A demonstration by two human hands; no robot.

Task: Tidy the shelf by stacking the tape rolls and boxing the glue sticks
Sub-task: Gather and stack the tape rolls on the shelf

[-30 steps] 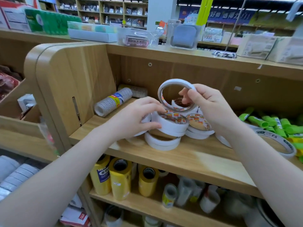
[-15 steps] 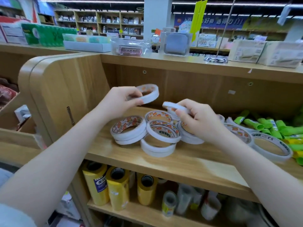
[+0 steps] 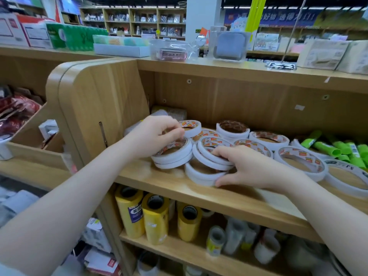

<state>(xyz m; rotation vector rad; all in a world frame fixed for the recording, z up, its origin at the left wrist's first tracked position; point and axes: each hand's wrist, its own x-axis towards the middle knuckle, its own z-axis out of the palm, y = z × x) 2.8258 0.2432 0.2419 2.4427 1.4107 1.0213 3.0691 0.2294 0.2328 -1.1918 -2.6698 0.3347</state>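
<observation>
On the middle wooden shelf (image 3: 171, 182), white double-sided tape rolls lie crowded together, their inner liners printed with small red and orange logos too blurred to read. About 10 rolls show, though overlaps make the count uncertain. The left hand (image 3: 153, 136) is curled over a low stack of tape rolls (image 3: 173, 156) at the left of the group, 2 or 3 high, its fingertips pinching the rim of a small roll (image 3: 191, 127) just behind the stack. The right hand (image 3: 245, 166) grips a second stack (image 3: 209, 164) of about 4 rolls, fingers laid over the tilted upper rolls and thumb pressed to the side of the bottom roll near the shelf's front edge. Further right, 2 wide flat rolls (image 3: 300, 162) rest on the shelf, the farther one bearing dark lettering that cannot be read. Beyond them lies a heap of green glue sticks (image 3: 328, 148), at least 6, one showing a barcode label. Below, on the lower shelf, stand 3 yellow wrapped rolls (image 3: 153, 220); 1 carries a blue label with white Chinese characters. Above, the top shelf holds a green carton (image 3: 75, 37), white boxes and a clear plastic case (image 3: 173, 50).
</observation>
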